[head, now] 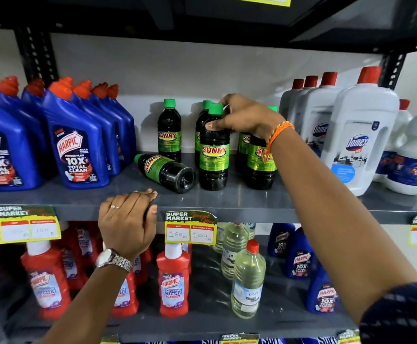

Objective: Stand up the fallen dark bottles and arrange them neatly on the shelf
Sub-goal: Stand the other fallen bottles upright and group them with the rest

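Note:
Several dark Sunny bottles with green caps and green labels stand on the grey shelf (227, 198). One dark bottle (165, 171) lies on its side, cap pointing back left, base toward me. My right hand (246, 115) grips the neck of an upright front bottle (213, 150), thumb on its shoulder. Another upright bottle (169, 131) stands alone at the back left. Two more bottles (261, 167) stand partly hidden behind my right wrist. My left hand (128, 219) rests over the shelf's front edge, fingers curled on the lip, holding no bottle.
Blue Harpic bottles (78, 145) crowd the shelf's left side. White Domex bottles (359, 135) stand on the right. A price tag (190, 228) hangs on the shelf edge. Red Harpic bottles (174, 281) and clear bottles (248, 281) fill the lower shelf.

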{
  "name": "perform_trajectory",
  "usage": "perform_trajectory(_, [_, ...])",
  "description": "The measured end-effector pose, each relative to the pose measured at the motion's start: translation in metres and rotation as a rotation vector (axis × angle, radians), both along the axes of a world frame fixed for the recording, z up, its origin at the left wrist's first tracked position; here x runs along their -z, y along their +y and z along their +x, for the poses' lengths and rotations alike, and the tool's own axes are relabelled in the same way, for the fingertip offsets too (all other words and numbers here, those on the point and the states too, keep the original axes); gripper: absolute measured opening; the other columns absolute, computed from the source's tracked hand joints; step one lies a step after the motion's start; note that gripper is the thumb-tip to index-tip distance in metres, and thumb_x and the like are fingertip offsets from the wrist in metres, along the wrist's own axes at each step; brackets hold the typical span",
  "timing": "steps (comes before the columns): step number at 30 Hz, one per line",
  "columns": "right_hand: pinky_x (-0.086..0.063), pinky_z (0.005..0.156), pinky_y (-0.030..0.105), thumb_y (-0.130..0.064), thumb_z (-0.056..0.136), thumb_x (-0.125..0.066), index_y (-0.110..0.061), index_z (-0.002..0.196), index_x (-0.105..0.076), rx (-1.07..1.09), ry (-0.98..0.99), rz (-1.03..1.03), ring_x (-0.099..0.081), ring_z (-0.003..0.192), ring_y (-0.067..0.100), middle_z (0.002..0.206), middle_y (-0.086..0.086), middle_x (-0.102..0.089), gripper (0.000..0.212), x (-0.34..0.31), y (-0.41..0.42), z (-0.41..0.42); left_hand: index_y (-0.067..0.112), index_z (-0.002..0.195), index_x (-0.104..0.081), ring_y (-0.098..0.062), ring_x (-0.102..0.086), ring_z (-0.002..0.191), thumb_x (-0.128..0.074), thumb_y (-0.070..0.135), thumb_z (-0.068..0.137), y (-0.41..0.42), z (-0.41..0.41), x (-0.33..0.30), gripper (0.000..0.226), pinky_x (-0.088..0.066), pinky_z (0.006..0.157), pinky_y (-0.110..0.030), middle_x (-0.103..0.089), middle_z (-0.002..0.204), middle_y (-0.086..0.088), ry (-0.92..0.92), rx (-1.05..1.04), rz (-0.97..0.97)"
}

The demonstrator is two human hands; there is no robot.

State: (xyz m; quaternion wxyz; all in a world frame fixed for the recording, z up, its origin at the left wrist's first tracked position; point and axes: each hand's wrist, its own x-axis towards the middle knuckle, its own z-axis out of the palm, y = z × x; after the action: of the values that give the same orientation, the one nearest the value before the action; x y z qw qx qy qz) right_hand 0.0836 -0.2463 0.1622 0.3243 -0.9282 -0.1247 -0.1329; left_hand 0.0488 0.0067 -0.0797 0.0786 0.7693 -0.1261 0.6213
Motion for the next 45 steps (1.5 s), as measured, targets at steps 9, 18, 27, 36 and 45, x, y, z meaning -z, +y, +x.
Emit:
perform_trajectory(9, [-0.042,0.106,0.037,-0.041,0.075,-0.082,-0.009,0.139,-0.042,0.176,-0.449,-0.127,-0.052,0.124,0.031,0.135,0.012,-0.055,0.083,0.006,0.024,-0.024,0.016,0.124,-0.070,-0.025,-0.063,0.122,-0.045,0.039,0.098,0.011,-0.030,-0.010,0.043,-0.039,0.102,-0.044,-0.071,0.129,-0.002,0.287,0.062,-0.028])
perform_trajectory(18, [-0.042,0.068,0.028,-0.042,0.097,-0.054,-0.001,0.116,-0.055,-0.051,0.126,-0.573,-0.057,0.087,0.023,0.114,0.016,-0.061,0.045,0.055,0.117,-0.024,0.011,0.137,-0.059,-0.028,-0.059,0.125,-0.043,0.045,0.099,0.045,-0.038,-0.011,0.054,-0.035,0.111,-0.041,-0.064,0.137,-0.007,0.472,0.037,0.111])
perform_trajectory(27, [-0.048,0.088,0.034,-0.045,0.086,-0.062,-0.005,0.136,-0.051,0.071,0.328,-0.303,-0.055,0.120,0.032,0.144,0.018,-0.051,0.065,0.072,0.134,-0.013,0.012,0.137,-0.056,-0.026,-0.056,0.122,-0.047,0.045,0.100,0.049,-0.034,-0.005,0.050,-0.034,0.112,-0.040,-0.063,0.133,-0.006,0.419,0.087,0.108])
perform_trajectory(36, [-0.049,0.061,0.032,-0.053,0.062,-0.074,-0.015,0.073,-0.062,0.178,0.093,0.085,-0.066,0.080,0.023,0.076,0.001,-0.066,0.042,0.093,0.135,-0.016,0.014,0.136,-0.057,-0.024,-0.058,0.120,-0.044,0.050,0.101,0.051,-0.032,-0.004,0.052,-0.035,0.112,-0.038,-0.065,0.131,-0.003,0.420,0.071,0.115])
perform_trajectory(45, [-0.056,0.091,0.037,-0.033,0.067,-0.088,-0.016,0.116,-0.046,0.096,-0.120,0.395,-0.068,0.101,0.020,0.109,0.000,-0.068,0.068,0.118,0.140,-0.011,0.013,0.135,-0.058,-0.024,-0.059,0.121,-0.043,0.050,0.102,0.051,-0.032,-0.003,0.052,-0.033,0.111,-0.036,-0.066,0.131,-0.004,0.385,0.089,0.117])
